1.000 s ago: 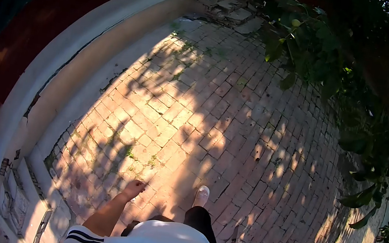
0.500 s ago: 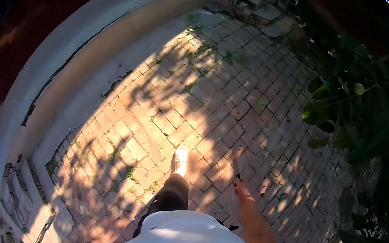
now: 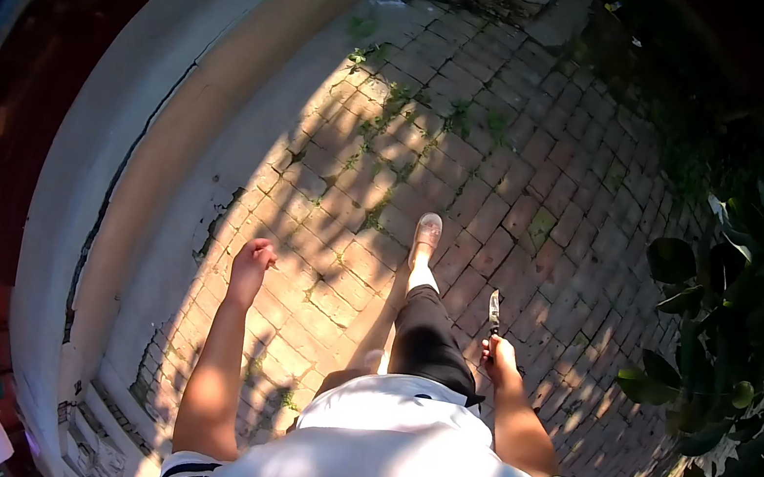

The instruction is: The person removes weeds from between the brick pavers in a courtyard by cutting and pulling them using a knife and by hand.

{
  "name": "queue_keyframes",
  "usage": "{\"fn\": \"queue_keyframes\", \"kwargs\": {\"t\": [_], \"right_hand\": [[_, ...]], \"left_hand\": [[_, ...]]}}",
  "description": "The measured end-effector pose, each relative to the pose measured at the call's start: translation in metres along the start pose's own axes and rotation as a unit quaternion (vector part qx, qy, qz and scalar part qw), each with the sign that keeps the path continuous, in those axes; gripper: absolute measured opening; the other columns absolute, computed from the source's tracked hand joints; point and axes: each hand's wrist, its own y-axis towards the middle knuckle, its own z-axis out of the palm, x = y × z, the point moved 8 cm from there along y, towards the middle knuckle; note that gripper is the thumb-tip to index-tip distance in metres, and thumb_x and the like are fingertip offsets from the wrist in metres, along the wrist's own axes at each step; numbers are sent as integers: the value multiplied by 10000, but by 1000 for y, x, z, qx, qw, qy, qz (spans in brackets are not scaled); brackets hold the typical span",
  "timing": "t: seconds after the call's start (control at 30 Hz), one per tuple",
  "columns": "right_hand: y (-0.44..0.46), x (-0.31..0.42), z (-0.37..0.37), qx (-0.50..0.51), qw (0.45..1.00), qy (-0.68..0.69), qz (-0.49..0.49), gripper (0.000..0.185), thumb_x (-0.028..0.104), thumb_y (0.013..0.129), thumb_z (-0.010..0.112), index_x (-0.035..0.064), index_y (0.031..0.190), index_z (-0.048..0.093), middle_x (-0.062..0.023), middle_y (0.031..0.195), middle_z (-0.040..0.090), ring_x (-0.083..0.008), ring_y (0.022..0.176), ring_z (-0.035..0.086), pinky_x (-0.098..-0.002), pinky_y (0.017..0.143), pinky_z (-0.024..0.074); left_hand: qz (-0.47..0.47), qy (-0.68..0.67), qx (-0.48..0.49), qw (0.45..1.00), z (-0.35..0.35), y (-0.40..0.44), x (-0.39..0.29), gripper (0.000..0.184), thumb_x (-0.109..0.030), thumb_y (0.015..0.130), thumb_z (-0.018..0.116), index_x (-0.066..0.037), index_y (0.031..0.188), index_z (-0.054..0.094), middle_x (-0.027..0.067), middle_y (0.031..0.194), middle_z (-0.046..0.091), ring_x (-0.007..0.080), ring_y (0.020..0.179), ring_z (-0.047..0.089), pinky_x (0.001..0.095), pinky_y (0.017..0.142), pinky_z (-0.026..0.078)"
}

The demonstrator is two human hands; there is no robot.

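My right hand point(image 3: 501, 357) is closed around the dark handle of a knife point(image 3: 493, 311), whose blade points forward over the paving. Out to the left hangs my left hand point(image 3: 251, 266), fingers curled in, with no object visible in it. Below it lies the sunlit brick paving point(image 3: 322, 274), well apart from the hand.
A raised concrete ledge point(image 3: 233, 48) with a cracked edge runs along the left, and steps point(image 3: 110, 440) stand at the lower left. Leafy branches point(image 3: 688, 373) reach in from the right. Weeds point(image 3: 385, 121) grow between bricks; broken slabs point(image 3: 559, 13) lie ahead.
My left arm has swung forward into view. The knife in my right hand shows more plainly, and a different foot is now stretched out in front. The scene has shifted as I walk.
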Motion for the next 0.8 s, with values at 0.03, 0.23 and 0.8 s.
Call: {"fn": "queue_keyframes", "kwargs": {"t": [0.03,0.23,0.8], "right_hand": [[29,28,18,-26,1000,-16,3,174,195,833,457,91,698,493,-26,607,502,-114,444,415,-242,391,358],[99,208,166,-10,1000,-13,-2,193,244,889,420,130,743,477,-5,633,534,-111,484,423,-246,436,377],[278,342,489,-68,996,-39,-31,192,258,933,426,89,874,493,25,596,465,-72,415,369,-216,367,294]], "left_hand": [[-10,15,10,1000,15,30,2,206,-150,864,549,-18,1022,549,38,783,594,118,740,556,246,690,441],[-143,121,18,982,50,175,63,212,-159,837,560,-2,979,569,74,763,618,136,705,585,252,662,464],[171,444,308,824,277,727,-23,149,-134,790,563,-31,864,640,134,786,635,271,724,595,369,696,479]]}}
